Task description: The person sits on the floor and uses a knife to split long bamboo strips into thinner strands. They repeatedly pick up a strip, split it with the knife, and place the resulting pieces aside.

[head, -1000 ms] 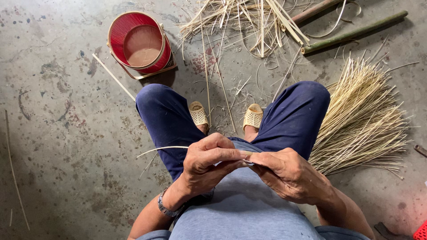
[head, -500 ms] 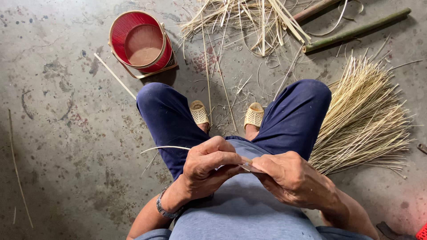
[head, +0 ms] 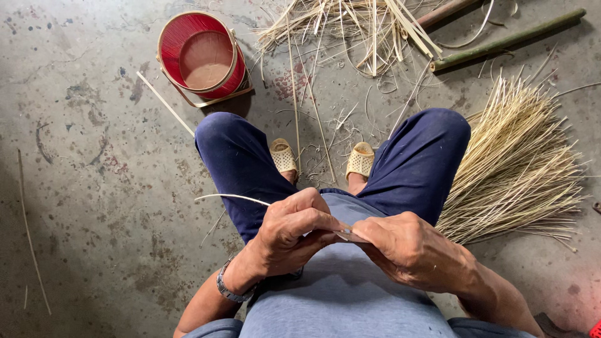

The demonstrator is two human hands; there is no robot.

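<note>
Pinched between both hands: a thin pale bamboo strip (head: 233,197), held over the lap.

Head view. Left hand (head: 294,231) curled shut around the strip, thumb and fingers pressed together on it; the free end leaves the fist to the left and arcs out over the left knee, unsupported. Right hand (head: 410,250) meets it fingertip to fingertip, pressed closed on the strip's near end and on what looks like a small flat blade or sliver; too small to tell which. Wristwatch (head: 228,289) on the left wrist.

Handling, by judgement: strip very light, springy, bends under its own length without kinking. Likely splits along the grain and has sharp edges. Best taken close to the working point, flat faces between finger pads, as both hands do here; a hold far out would let it whip.

Around: person seated, knees apart, blue trousers, woven sandals (head: 283,156) on concrete floor (head: 94,188). Fan of finished pale splints (head: 519,169) beside the right leg. Red round basket (head: 201,55) ahead left, well apart. Loose shavings (head: 350,25) and green bamboo pole (head: 507,40) ahead.
</note>
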